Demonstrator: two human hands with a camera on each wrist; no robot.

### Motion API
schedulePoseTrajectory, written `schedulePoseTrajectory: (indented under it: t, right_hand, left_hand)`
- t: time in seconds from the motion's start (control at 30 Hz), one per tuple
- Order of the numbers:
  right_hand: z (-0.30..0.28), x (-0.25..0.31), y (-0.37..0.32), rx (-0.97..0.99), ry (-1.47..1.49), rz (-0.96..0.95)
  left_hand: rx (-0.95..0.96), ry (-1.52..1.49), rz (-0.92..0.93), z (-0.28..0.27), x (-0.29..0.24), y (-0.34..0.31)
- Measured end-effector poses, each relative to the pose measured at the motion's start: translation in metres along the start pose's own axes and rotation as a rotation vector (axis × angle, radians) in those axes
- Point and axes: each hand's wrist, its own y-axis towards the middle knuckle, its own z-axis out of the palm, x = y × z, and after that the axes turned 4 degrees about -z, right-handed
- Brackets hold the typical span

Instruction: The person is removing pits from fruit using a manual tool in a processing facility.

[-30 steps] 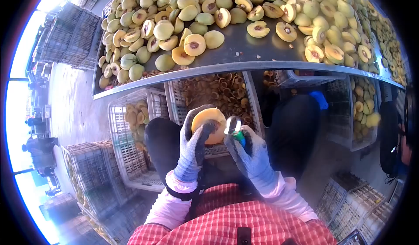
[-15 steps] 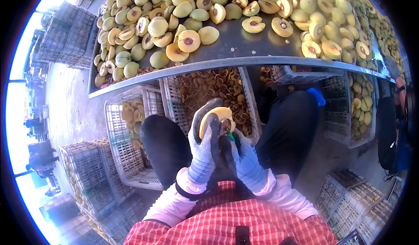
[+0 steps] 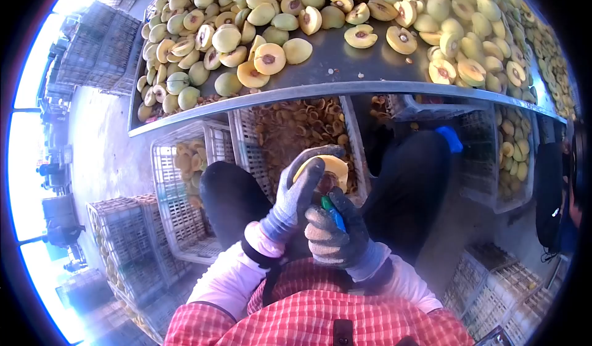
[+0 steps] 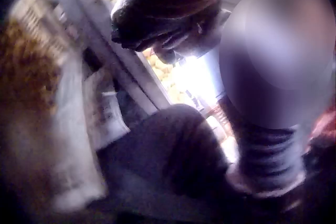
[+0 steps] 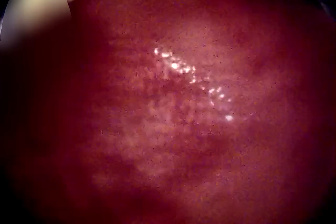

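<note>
In the head view my left hand, in a grey-and-blue work glove, grips a halved yellow peach with the cut face and dark stone area toward the right hand. My gloved right hand has its fingers curled round the green handle of a pitting tool, thumb along the top. The tool's working end is hidden at the near side of the peach. Both hands are close together above the lap. The left wrist view is dark and blurred; the red checked shirt fills most of the right wrist view.
A metal-edged table heaped with peach halves spans the front. Beneath it stands a crate of brown scraps. Crates of peaches stand at left and right. My knees flank the hands.
The tool, apart from the peach a second ago, has come to the peach's cut face. The right hand has turned, its knuckles now facing up, and both hands have shifted right since half a second ago.
</note>
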Motion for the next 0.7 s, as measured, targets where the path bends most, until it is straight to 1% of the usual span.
schedulePoseTrajectory:
  t: [0.03, 0.07, 0.1, 0.13, 0.17, 0.2, 0.23, 0.27, 0.3, 0.33, 0.37, 0.4, 0.43, 0.47, 0.5, 0.53, 0.57, 0.63, 0.7]
  right_hand:
    - [-0.004, 0.002, 0.002, 0.025, -0.052, -0.016]
    - [-0.007, 0.002, 0.002, 0.048, -0.1, -0.032]
    - [-0.01, 0.005, 0.003, 0.072, -0.15, -0.048]
    - [-0.016, 0.011, 0.003, 0.091, -0.142, -0.043]
    - [-0.02, 0.013, 0.001, 0.018, -0.139, -0.068]
    - [-0.024, 0.014, -0.002, -0.053, -0.138, -0.095]
    - [-0.028, 0.014, -0.004, -0.121, -0.14, -0.121]
    - [-0.035, 0.013, -0.005, -0.075, -0.137, -0.095]
    - [-0.037, 0.013, -0.004, -0.111, -0.185, -0.092]
    - [-0.038, 0.013, -0.003, -0.147, -0.231, -0.087]
    - [-0.038, 0.012, -0.001, -0.182, -0.272, -0.087]
    - [-0.036, 0.014, 0.003, -0.187, -0.324, -0.082]
    - [-0.035, 0.013, 0.007, -0.237, -0.337, -0.092]
    - [-0.034, 0.012, 0.011, -0.293, -0.347, -0.102]
    - [-0.033, 0.011, 0.014, -0.353, -0.36, -0.109]
    - [-0.031, 0.01, 0.015, -0.413, -0.405, -0.131]
    - [-0.033, 0.011, 0.015, -0.425, -0.359, -0.123]
    - [-0.036, 0.015, 0.013, -0.446, -0.261, -0.117]
    - [-0.036, 0.019, 0.012, -0.497, -0.407, -0.203]
  left_hand:
    - [-0.04, -0.082, -0.02, 0.001, 0.009, -0.002]
    - [-0.118, -0.49, -0.203, -0.002, 0.028, -0.004]
    - [-0.172, -0.65, -0.243, -0.007, 0.035, -0.007]
    - [-0.318, -0.545, -0.098, -0.017, 0.041, -0.011]
    - [-0.456, -0.435, 0.045, -0.032, 0.042, -0.016]
    - [-0.652, -0.005, 0.274, -0.059, 0.037, -0.023]
    - [-0.746, 0.174, 0.398, -0.088, 0.021, -0.03]
    - [-0.865, 0.357, 0.509, -0.117, 0.004, -0.037]
    - [-0.905, 0.273, 0.52, -0.14, -0.015, -0.039]
    - [-1.0, 0.626, 0.229, -0.16, -0.031, -0.04]
    - [-1.035, 0.865, 0.128, -0.173, -0.033, -0.035]
    - [-1.064, 1.104, 0.027, -0.176, -0.043, -0.029]
    - [-1.055, 1.235, 0.134, -0.173, -0.046, -0.022]
    - [-0.96, 1.14, 0.174, -0.169, -0.047, -0.014]
    - [-0.867, 1.04, 0.211, -0.135, -0.064, 0.009]
    - [-0.821, 1.096, 0.232, -0.124, -0.071, 0.035]
    - [-0.772, 1.151, 0.251, -0.116, -0.077, 0.064]
    - [-0.653, 1.509, 0.125, -0.103, -0.086, 0.117]
    - [-0.645, 1.63, 0.124, -0.112, -0.063, 0.168]
